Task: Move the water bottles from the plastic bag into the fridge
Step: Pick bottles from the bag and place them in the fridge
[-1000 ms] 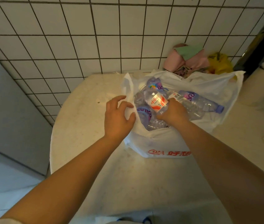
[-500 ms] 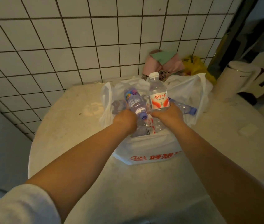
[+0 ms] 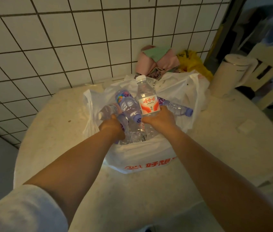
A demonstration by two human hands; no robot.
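On the pale round bench (image 3: 57, 131), a white plastic bag (image 3: 140, 158) holds clear water bottles. The right hand (image 3: 161, 118) grips an upright red-labelled bottle (image 3: 146, 97); the left hand (image 3: 113, 127) clamps a purple-capped bottle (image 3: 129, 108) inside the bag.

Left hand (image 3: 113, 129) fingers hidden among bottles; plastic bag (image 3: 139, 158) hides lower bottles.

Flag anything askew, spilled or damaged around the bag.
No spill or damage shows. The bottles in the plastic bag lie jumbled at angles; only the red-labelled bottle, gripped by the right hand, stands upright.
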